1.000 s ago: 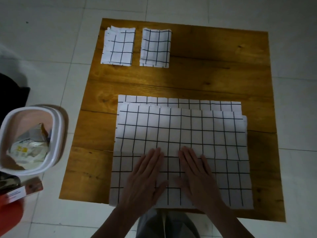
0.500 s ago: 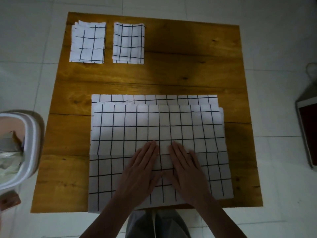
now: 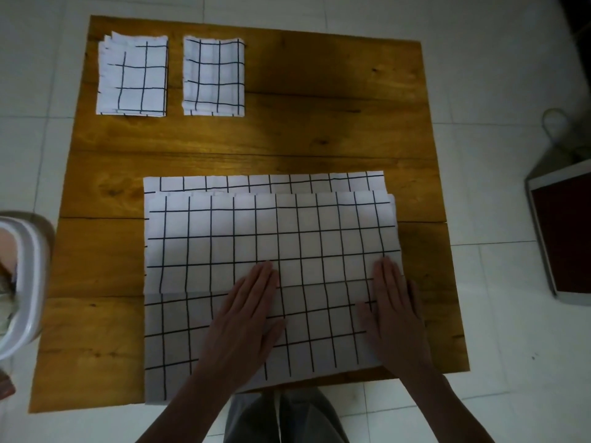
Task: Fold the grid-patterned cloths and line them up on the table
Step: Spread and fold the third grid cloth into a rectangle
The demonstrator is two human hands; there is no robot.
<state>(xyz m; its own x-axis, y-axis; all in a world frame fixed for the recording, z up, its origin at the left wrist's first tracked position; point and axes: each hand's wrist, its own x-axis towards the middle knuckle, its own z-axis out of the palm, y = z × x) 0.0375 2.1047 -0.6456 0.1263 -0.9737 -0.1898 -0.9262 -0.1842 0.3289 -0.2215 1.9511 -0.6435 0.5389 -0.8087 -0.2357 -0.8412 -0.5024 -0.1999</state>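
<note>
Both hands, left hand and right hand, lie flat, fingers straight, apart on the half-folded cloth.

cloths: white, black grid (all three) | table: amber wood

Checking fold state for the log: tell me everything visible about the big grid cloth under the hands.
The big grid cloth is white fabric with thin black grid lines, lying flat on the near half of the wooden table. It looks folded once: the upper layer stops short, leaving a strip of the lower layer showing along the far edge. Its near edge overhangs the table slightly. The left hand presses flat near its middle, the right hand flat near its right edge, fingers straight.
</note>
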